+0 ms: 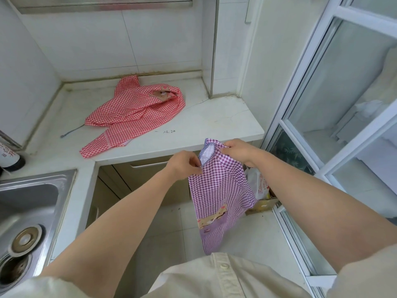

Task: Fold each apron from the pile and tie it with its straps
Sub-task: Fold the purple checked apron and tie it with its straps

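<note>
Here, both hands hold the purple checked apron [221, 190] in the air just in front of the worktop [214, 121]: the left hand [184, 166] pinches its striped top edge with curled fingers [194, 162], and the right hand [238, 151] grips the cloth beside it, its fingers also curled round the fabric. The apron hangs down from them, lower than the worktop. The red checked apron [133, 112] lies crumpled on the worktop, toward its back, well apart from both hands.
</note>
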`<state>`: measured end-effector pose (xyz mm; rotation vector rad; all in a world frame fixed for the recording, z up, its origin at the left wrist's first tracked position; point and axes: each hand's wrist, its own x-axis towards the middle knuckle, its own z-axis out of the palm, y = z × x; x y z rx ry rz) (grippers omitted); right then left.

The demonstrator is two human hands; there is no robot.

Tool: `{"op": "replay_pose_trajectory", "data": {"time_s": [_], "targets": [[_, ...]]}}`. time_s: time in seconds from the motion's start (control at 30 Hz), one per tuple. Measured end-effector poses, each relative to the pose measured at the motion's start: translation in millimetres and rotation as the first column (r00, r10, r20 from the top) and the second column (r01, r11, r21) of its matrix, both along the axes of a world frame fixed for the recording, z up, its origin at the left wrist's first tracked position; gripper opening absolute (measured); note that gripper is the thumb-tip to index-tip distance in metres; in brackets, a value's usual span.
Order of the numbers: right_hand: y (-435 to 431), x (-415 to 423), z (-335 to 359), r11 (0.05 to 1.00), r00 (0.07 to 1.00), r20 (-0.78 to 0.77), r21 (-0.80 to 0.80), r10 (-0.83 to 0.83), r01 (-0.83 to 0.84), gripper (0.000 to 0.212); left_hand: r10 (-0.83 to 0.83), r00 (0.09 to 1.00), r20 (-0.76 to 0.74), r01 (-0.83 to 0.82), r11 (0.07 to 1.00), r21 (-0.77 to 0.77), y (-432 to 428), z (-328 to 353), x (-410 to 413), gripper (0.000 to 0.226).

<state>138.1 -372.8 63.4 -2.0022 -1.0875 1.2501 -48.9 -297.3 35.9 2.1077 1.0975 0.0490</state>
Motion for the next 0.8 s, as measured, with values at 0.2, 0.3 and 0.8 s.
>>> {"op": "replay_pose_trajectory", "data": {"time_s": [0.2,0.3,0.8], "targets": [[-1.9,4.7,-3.8,1.0,1.0,-0.008,0.004,-0.001,0.001,0.022,0.173,0.974,0.148,-0.171,0.985,-0.027,5.4,-2.8,-1.1,0.009],[-2.1,5.0,-4.8,1.0,0.999,-0.038,0.009,0.012,-0.011,0.022,0.149,0.988,0.047,-0.147,0.989,-0.03,7.2,-4.4,1.0,0.012],[-1.5,11.1,-10.4,0.995,0.995,0.036,-0.038,0.098,-0.097,0.026,0.212,0.961,0.177,-0.134,0.919,-0.371,1.4,1.8,1.3,0.009]]}}
